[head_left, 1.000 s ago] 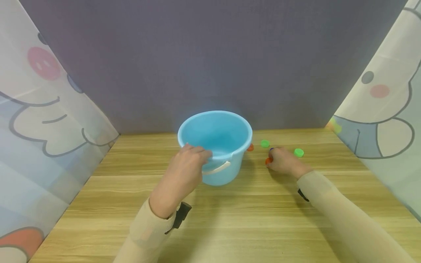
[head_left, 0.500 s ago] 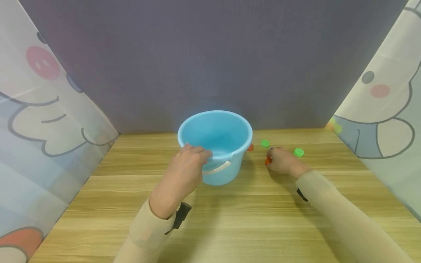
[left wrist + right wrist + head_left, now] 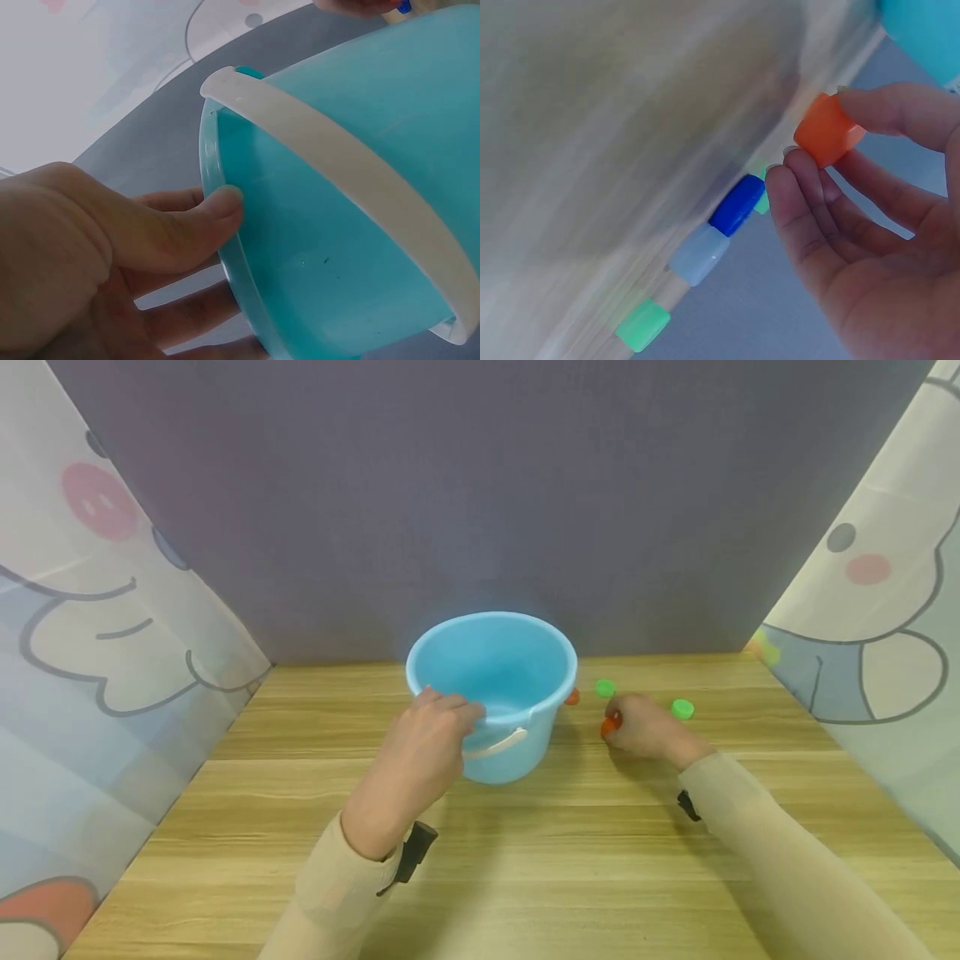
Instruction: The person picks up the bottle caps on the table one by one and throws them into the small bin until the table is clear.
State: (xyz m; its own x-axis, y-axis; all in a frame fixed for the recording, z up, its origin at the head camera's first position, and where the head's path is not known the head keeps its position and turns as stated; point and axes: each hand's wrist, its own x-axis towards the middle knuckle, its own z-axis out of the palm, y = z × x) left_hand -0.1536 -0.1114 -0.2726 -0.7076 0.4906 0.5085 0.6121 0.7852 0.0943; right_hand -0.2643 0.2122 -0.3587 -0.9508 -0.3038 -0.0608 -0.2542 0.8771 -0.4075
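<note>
A light blue bucket (image 3: 517, 758) with a white handle (image 3: 337, 161) stands upright on the table. My left hand (image 3: 422, 739) grips its near-left rim, thumb (image 3: 206, 225) against the outer wall and fingers over the edge. To the bucket's right, my right hand (image 3: 648, 727) pinches an orange bottle cap (image 3: 827, 131) between thumb and fingers, low over the wood. Close to these fingers in the right wrist view are a blue cap (image 3: 737, 204) and a whitish cap (image 3: 699, 253), both hidden behind the hand in the head view.
Two green caps (image 3: 682, 709) (image 3: 604, 688) lie on the wooden table (image 3: 525, 877) near my right hand. Another orange cap (image 3: 572, 697) peeks out beside the bucket's right side. A grey panel (image 3: 487, 485) rises behind, with cartoon-printed sheets (image 3: 862, 635) at both sides.
My right hand has shifted very slightly left with the orange cap, and the blue cap has slipped out of sight in the head view. My left hand stays on the bucket's rim.
</note>
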